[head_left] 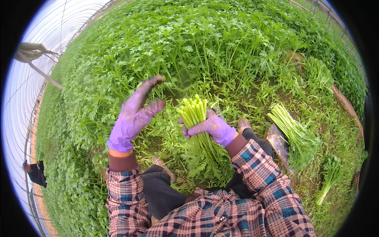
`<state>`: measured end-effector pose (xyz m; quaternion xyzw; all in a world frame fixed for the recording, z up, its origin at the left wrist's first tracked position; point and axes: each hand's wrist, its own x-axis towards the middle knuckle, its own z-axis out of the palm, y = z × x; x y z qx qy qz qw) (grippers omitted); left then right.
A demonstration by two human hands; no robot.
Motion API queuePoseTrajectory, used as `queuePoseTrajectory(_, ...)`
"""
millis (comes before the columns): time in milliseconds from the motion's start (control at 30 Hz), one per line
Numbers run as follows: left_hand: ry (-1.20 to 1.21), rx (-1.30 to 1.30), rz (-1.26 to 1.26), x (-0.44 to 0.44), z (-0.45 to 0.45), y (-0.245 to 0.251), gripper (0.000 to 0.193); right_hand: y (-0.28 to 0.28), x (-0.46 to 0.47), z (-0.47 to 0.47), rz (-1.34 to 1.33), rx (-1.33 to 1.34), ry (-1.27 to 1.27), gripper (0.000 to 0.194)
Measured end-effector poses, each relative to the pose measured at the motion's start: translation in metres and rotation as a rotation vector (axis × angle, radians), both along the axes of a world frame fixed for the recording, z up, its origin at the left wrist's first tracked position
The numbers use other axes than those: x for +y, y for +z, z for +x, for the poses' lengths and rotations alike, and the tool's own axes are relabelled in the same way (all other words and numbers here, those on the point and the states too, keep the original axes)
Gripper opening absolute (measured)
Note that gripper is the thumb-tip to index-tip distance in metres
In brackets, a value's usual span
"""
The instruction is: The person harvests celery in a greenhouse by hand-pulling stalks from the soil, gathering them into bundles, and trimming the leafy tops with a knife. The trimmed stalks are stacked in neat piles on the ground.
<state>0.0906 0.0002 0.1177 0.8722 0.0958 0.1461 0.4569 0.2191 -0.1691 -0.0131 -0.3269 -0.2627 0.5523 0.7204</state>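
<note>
My right hand [211,127], in a purple glove, is wrapped around a bunch of leafy greens [194,114] that look like crown daisy. Their pale cut stem ends point up and away from me, and the leaves hang down between my knees. To the left of the bunch, my gloved left hand [134,114] is raised, thumb and fingers apart, with nothing in it. Its fingers are dark with soil and slightly blurred. Just behind my right hand a grey strip [218,112] shows, too covered to identify.
Standing greens [207,38] fill the bed ahead and to the left. At right, a loose pile of cut stems [285,121] rests partly on a dark, soiled sheet [278,142]. A banded bunch [328,177] lies lower right. Another person [37,173] is by the greenhouse wall [17,118].
</note>
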Motion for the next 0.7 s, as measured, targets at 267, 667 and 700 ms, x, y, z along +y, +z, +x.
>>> queuePoseTrajectory(267, -0.405, 0.468, 0.519, -0.057, 0.072, -0.015, 0.058, -0.008, 0.000, 0.001, -0.015, -0.068, 0.053, 0.049)
queuePoseTrajectory(667, -0.191, -0.152, 1.173, -0.117, 0.108, 0.013, 0.029, 0.034, -0.037, 0.047, 0.105, 0.071, -0.269, 0.070)
queuePoseTrajectory(700, -0.198, -0.183, 1.138, -0.127, 0.120, 0.019, 0.032, 0.047, -0.049, 0.062, 0.104, -0.166, -0.326, 0.061)
